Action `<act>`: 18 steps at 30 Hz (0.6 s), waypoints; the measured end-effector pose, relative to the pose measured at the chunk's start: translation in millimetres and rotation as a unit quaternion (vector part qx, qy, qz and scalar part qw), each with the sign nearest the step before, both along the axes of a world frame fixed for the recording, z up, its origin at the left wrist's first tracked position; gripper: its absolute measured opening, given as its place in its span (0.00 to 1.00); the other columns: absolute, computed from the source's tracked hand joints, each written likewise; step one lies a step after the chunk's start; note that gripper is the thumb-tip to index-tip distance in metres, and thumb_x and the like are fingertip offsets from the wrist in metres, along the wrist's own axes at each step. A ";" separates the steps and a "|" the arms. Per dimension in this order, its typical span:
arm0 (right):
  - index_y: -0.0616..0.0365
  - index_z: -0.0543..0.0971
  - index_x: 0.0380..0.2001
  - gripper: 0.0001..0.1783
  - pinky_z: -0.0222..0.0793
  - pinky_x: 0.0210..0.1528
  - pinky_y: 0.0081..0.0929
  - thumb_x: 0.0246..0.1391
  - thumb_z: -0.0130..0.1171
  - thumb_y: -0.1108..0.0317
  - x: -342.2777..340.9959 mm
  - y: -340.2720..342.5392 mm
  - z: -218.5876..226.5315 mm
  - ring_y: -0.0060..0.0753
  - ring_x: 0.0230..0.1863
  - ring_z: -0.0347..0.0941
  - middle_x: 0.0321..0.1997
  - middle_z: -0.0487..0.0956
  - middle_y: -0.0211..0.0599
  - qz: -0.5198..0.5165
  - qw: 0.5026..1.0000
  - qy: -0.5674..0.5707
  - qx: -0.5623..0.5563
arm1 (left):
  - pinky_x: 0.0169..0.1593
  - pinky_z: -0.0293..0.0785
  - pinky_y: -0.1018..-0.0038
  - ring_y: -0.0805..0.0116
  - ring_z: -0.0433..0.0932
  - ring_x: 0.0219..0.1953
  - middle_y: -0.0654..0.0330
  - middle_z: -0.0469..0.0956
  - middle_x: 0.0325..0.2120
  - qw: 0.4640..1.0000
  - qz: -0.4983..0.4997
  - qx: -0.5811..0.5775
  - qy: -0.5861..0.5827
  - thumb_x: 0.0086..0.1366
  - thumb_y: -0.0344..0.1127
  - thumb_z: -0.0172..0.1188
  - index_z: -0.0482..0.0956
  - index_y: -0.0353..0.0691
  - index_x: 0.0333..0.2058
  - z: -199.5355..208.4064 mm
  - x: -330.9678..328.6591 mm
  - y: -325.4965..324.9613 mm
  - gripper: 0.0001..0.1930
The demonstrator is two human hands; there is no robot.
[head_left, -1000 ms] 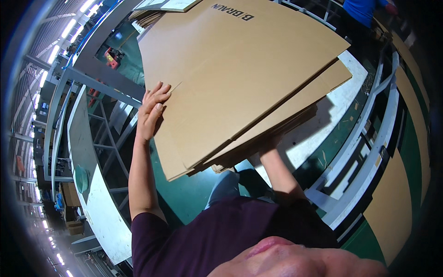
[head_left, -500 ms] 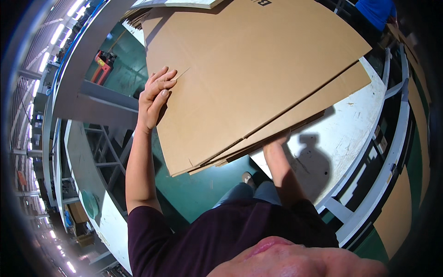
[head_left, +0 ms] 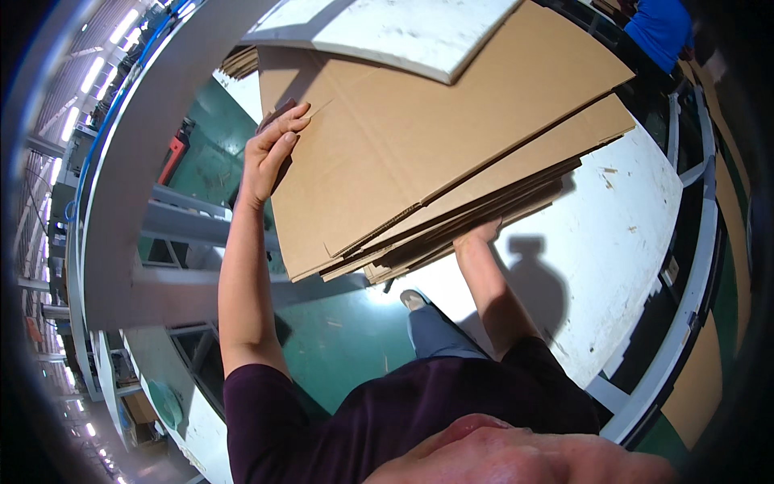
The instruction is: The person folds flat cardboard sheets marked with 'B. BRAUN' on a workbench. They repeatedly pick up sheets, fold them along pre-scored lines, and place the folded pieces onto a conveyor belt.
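Observation:
A stack of large flat brown cardboard sheets [head_left: 403,137] lies slanted in front of me, its near edges fanned out unevenly. My left hand [head_left: 272,157] is closed on the stack's left edge, with fingertips and thumb lying over the top sheet. At the near right side, my right hand [head_left: 480,232] reaches in under the lower sheets and supports them. Its fingers are mostly hidden by the cardboard. Part of the stack sits over a white tabletop [head_left: 625,214], while the near left corner hangs above the green floor [head_left: 339,343].
A white panel [head_left: 403,36] overlaps the stack's far side. A grey frame post [head_left: 129,177] rises at the left, and a metal rail [head_left: 685,323] curves along the right. Beyond the left post stands a red pallet truck [head_left: 172,157]. Someone in blue [head_left: 659,36] is at the far right.
The stack and both hands have shifted slightly away from me. More of the lower sheets' near edges show, and the white panel now covers more of the stack. My legs have moved.

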State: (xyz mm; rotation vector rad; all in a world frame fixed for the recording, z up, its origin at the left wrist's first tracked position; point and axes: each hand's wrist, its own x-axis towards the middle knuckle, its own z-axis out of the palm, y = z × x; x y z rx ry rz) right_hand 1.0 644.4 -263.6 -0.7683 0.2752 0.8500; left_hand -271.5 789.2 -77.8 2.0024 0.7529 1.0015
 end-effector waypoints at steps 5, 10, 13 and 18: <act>0.64 0.69 0.54 0.23 0.72 0.54 0.35 0.62 0.44 0.59 0.1 89.3 -61.0 0.40 0.52 0.71 0.56 0.71 0.43 -0.019 0.996 -0.078 0.028 | 0.65 0.54 0.68 0.58 0.62 0.63 0.53 0.72 0.54 0.991 0.015 0.108 0.075 0.65 0.29 0.49 0.78 0.35 0.46 0.7 -7.8 87.9 0.13; 0.67 0.71 0.51 0.25 0.78 0.46 0.38 0.62 0.45 0.55 15.5 200.6 -50.3 0.40 0.45 0.77 0.50 0.76 0.44 -0.139 0.988 0.061 0.022 | 0.56 0.63 0.72 0.60 0.71 0.51 0.53 0.75 0.47 0.968 0.114 0.019 0.221 0.68 0.39 0.48 0.74 0.33 0.48 12.6 8.1 180.2 0.17; 0.66 0.71 0.50 0.24 0.76 0.46 0.38 0.61 0.45 0.56 18.1 277.5 -54.8 0.41 0.44 0.76 0.48 0.77 0.45 -0.101 0.992 0.079 0.022 | 0.58 0.62 0.68 0.60 0.69 0.53 0.49 0.72 0.51 0.966 0.122 0.080 0.213 0.68 0.41 0.46 0.72 0.31 0.49 1.3 1.1 235.9 0.20; 0.66 0.72 0.48 0.23 0.74 0.46 0.38 0.60 0.46 0.57 53.1 334.0 -59.8 0.43 0.43 0.76 0.45 0.78 0.47 -0.019 0.999 0.041 -0.030 | 0.58 0.62 0.61 0.52 0.69 0.53 0.45 0.72 0.50 0.929 0.208 0.140 0.272 0.66 0.39 0.49 0.70 0.32 0.52 -38.8 -9.7 332.6 0.20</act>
